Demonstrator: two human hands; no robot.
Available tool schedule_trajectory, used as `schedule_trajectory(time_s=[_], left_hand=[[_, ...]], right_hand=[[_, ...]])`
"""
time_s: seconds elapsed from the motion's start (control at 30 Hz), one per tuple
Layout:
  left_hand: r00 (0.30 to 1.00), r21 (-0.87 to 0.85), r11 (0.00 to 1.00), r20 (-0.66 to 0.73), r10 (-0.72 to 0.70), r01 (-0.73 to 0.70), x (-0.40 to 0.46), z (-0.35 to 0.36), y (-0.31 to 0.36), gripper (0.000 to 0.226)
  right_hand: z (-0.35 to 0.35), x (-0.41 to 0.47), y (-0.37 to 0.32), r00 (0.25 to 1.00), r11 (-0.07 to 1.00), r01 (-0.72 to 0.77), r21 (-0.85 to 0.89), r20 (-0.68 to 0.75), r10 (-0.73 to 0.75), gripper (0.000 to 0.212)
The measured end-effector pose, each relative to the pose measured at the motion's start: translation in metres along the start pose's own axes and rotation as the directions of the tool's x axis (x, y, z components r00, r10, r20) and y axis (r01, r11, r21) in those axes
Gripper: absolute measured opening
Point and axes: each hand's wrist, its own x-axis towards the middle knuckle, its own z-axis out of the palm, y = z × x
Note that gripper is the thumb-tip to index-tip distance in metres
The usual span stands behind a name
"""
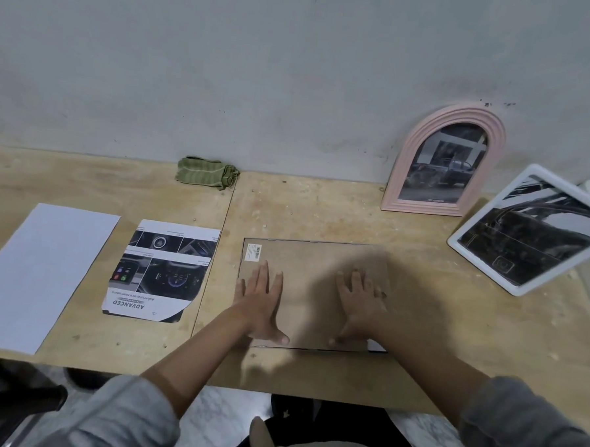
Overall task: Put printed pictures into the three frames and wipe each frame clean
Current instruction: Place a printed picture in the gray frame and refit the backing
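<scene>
Here both hands press flat brown fibreboard backing.

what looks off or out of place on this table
The printed car brochure page has its lower right corner cut away in a curve, so it is no longer a full sheet. The white frame stands tilted at an angle, unlike the upright pink arched frame. Nothing looks spilled.

A scuffed plywood tabletop is carrying a blank white sheet, a printed car brochure page, a crumpled green cloth, a face-down brown-backed frame, a pink arched frame and a white rectangular frame.
</scene>
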Motion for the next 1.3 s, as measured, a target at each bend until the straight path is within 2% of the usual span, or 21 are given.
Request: schedule_trajectory(time_s=[0.13, 0.4, 0.53, 0.67, 0.77, 0.87, 1.1, 1.3], left_hand=[[0.999, -0.063, 0.997, 0.004, 0.033, -0.033, 0.004, 0.005, 0.008, 0.138], [0.998, -0.01, 0.999, -0.045, 0.034, -0.034, 0.004, 0.007, 0.004, 0.135], [0.998, 0.01, 1.0, -0.066, 0.023, -0.023, 0.009, -0.001, -0.001, 0.131], [0.992, -0.013, 0.998, -0.109, -0.057, 0.056, 0.02, -0.021, -0.011, 0.129], [0.985, -0.008, 0.992, -0.115, -0.125, 0.125, 0.029, -0.033, -0.021, 0.135], [0.986, -0.032, 0.99, -0.091, -0.139, 0.137, 0.035, -0.034, -0.025, 0.143], [0.99, -0.059, 0.993, -0.099, -0.105, 0.099, 0.04, -0.026, -0.024, 0.152], [0.986, -0.041, 0.987, -0.047, -0.159, 0.157, 0.046, -0.026, -0.015, 0.16]], right_hand=[[0.0, 0.002, -0.011, 0.999, 1.0, 0.001, 0.028, 0.045, -0.002, 0.141], [0.001, 0.004, -0.009, 0.999, 1.0, 0.015, 0.011, 0.051, -0.016, 0.142], [-0.006, 0.009, 0.003, 0.999, 0.999, 0.034, 0.033, 0.027, -0.035, 0.139], [-0.025, 0.024, 0.023, 0.999, 0.999, -0.029, 0.04, -0.042, 0.031, 0.141], [-0.034, 0.029, 0.034, 0.998, 0.998, -0.056, 0.003, -0.034, 0.056, 0.143], [-0.035, 0.031, 0.038, 0.999, 0.999, -0.045, -0.018, -0.028, 0.045, 0.145], [-0.03, 0.035, 0.044, 0.999, 0.998, 0.005, 0.067, -0.037, -0.002, 0.144], [-0.019, 0.036, 0.058, 0.995, 0.993, 0.067, 0.097, -0.085, -0.058, 0.142]])
